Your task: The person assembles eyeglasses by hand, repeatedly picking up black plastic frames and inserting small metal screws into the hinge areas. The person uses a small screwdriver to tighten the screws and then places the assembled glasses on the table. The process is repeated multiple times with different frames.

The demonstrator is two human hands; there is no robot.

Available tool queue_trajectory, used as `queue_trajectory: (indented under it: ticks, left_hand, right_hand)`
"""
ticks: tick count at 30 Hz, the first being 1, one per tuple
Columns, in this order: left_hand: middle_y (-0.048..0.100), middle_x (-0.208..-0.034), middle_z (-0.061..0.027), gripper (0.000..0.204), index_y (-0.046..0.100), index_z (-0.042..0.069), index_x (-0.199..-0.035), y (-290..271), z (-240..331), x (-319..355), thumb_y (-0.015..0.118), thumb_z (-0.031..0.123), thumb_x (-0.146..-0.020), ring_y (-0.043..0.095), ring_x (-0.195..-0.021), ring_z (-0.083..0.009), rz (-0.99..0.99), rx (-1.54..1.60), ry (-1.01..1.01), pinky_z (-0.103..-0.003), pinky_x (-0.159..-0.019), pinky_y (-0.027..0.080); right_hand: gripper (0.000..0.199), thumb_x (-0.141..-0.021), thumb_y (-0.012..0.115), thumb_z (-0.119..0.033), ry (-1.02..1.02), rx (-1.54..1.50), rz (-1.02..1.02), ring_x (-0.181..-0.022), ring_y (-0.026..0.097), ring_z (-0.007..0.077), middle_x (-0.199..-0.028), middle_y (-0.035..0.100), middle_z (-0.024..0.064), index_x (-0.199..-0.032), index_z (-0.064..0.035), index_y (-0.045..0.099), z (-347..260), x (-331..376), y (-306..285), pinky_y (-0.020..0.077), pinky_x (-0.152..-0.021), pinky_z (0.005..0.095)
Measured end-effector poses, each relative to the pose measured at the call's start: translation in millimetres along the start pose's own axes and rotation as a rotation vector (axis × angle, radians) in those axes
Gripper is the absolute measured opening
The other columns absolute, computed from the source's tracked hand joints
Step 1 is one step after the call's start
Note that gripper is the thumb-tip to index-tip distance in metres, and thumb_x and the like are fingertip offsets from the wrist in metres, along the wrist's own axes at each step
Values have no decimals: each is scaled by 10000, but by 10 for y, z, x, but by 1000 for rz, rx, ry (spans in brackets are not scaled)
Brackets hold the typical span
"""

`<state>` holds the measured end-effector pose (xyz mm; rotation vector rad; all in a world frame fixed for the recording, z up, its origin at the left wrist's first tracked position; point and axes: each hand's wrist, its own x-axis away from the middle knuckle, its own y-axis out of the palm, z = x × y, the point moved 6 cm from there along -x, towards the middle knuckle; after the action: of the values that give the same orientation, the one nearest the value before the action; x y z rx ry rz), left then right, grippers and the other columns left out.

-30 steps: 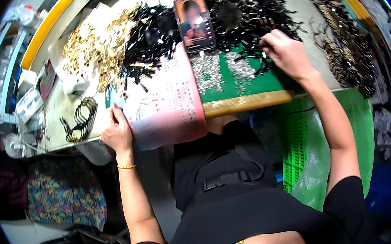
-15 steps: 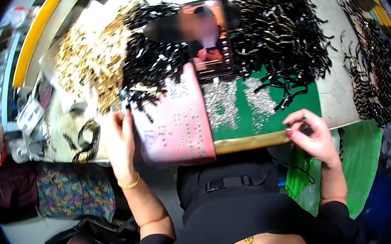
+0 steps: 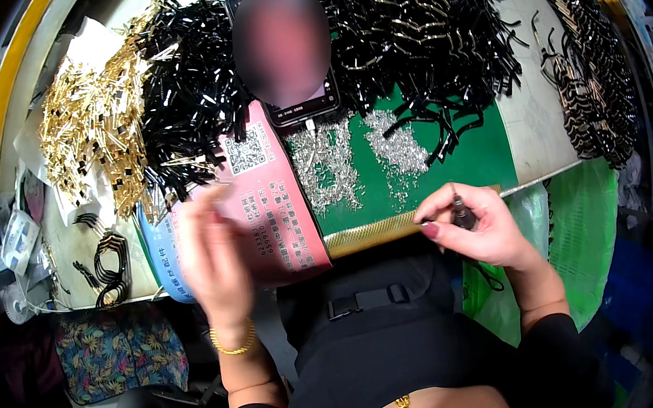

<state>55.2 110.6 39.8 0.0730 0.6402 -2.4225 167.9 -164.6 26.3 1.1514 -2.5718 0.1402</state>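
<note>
My right hand [image 3: 484,228] is closed round a slim dark tool like a small screwdriver [image 3: 463,215], at the front edge of the green mat [image 3: 451,169]. My left hand [image 3: 217,269] hovers over the pink-and-blue printed sheet [image 3: 287,245]; motion smears its fingers, so what they hold, if anything, cannot be made out. Many small silver pieces, like tiny screws [image 3: 331,171], lie in two patches on the mat. Behind them is a heap of thin black strips [image 3: 420,32], like eyeglass temples. A gold heap [image 3: 88,126] of similar slim pieces lies at the left.
A phone [image 3: 304,112] with a cable plugged in lies among the black heaps. Rows of dark curved strips [image 3: 597,68] line the right side. A few black pieces [image 3: 112,265] lie at the table's left front. A green plastic bag [image 3: 584,239] hangs below the right edge.
My left hand has come away from the lower edge of the gold and black heap, toward me over the printed sheet. My right hand keeps its grip on the dark tool. The view has shifted.
</note>
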Motion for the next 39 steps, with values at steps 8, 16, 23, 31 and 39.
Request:
queue_trajectory:
  ticks: [8, 16, 23, 31, 39]
  left_hand:
    - [607, -879, -84, 188, 710, 2, -1104, 487, 303, 447, 636, -31, -934, 547, -709, -163, -309, 221, 72, -276, -639, 457]
    - [655, -832, -80, 183, 730, -30, -1050, 457, 87, 588, 730, -40, -868, 617, -653, -127, -314, 326, -112, -249, -595, 496]
    - [660, -902, -88, 137, 722, -62, -1052, 486, 4, 631, 682, -35, -924, 656, -677, -114, -333, 522, -249, -219, -610, 530]
    - [680, -778, -69, 140, 755, -22, -993, 391, 147, 560, 723, -53, -860, 632, -652, -119, -365, 273, 13, -257, -576, 490]
    - [661, -754, -62, 213, 744, 24, -964, 444, 379, 636, 785, -8, -757, 612, -605, -204, -370, 142, 355, -312, -563, 494]
  right_hand:
    - [159, -919, 695, -67, -66, 239, -78, -724, 587, 89, -849, 686, 38, -1056, 14, 697, -263, -29, 359, 486, -672, 241]
    - [182, -907, 698, -62, -88, 329, -35, -721, 585, 90, -880, 706, 56, -1070, 21, 694, -292, 73, 432, 495, -689, 259]
    - [162, -913, 699, -75, -60, 265, -70, -756, 602, 90, -857, 689, 61, -1039, 26, 690, -178, 5, 494, 490, -713, 254]
    - [191, -905, 711, -134, -38, 410, -126, -751, 680, 174, -868, 711, 98, -1042, -2, 694, -208, -24, 518, 528, -690, 292]
    - [218, -872, 737, -212, -421, 798, -230, -669, 641, 302, -728, 601, 100, -841, -65, 579, -409, 58, 631, 484, -582, 404]
